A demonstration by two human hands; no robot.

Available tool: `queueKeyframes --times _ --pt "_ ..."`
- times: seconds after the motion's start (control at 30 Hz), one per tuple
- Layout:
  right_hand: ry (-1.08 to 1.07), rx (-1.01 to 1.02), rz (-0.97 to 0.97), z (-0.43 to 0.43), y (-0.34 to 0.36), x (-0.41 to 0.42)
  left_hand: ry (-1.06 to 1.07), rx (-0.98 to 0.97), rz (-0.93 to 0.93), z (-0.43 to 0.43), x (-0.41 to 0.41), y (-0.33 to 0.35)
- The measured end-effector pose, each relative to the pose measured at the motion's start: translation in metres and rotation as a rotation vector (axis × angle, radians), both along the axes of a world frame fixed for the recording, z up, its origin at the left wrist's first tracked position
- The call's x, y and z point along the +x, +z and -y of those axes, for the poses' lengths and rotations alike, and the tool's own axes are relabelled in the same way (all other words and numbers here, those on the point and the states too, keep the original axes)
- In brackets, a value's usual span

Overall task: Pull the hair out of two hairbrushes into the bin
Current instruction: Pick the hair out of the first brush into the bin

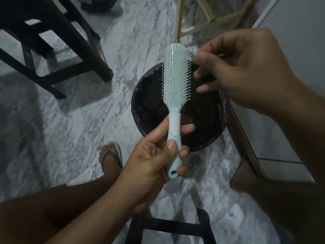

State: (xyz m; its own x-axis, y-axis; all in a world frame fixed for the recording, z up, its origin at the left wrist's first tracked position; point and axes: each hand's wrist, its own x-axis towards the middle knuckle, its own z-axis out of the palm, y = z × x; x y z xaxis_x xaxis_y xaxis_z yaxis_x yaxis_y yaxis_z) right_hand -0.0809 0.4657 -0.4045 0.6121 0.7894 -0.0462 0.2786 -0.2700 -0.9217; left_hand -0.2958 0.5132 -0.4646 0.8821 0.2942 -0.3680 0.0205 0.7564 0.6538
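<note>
A pale mint-green hairbrush [176, 74] stands upright over the round black bin [140, 110], bristles facing me. My left hand [154, 162] grips its handle from below. My right hand [242, 67] is just right of the brush head, thumb and fingertips pinched together beside the bristles. Whether any strands of hair sit in that pinch is too faint to tell. The bin has a black liner and stands on the floor under the brush. Only one brush is in view.
The floor is grey-white marble. A dark wooden chair [58, 50] stands at the upper left, a pale wooden frame [207, 16] at the top, a white cabinet [290, 32] on the right. A black stool [168, 226] is below me. My feet in purple sandals [112, 155] flank the bin.
</note>
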Motion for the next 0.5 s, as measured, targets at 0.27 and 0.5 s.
queueKeyframes --times 0.27,0.5 --pt "0.009 0.082 0.273 0.0 0.004 0.007 0.005 0.061 -0.005 -0.004 0.002 -0.003" --pt "0.179 -0.199 0.563 -0.005 -0.006 -0.011 -0.026 0.114 -0.079 -0.001 0.004 -0.008"
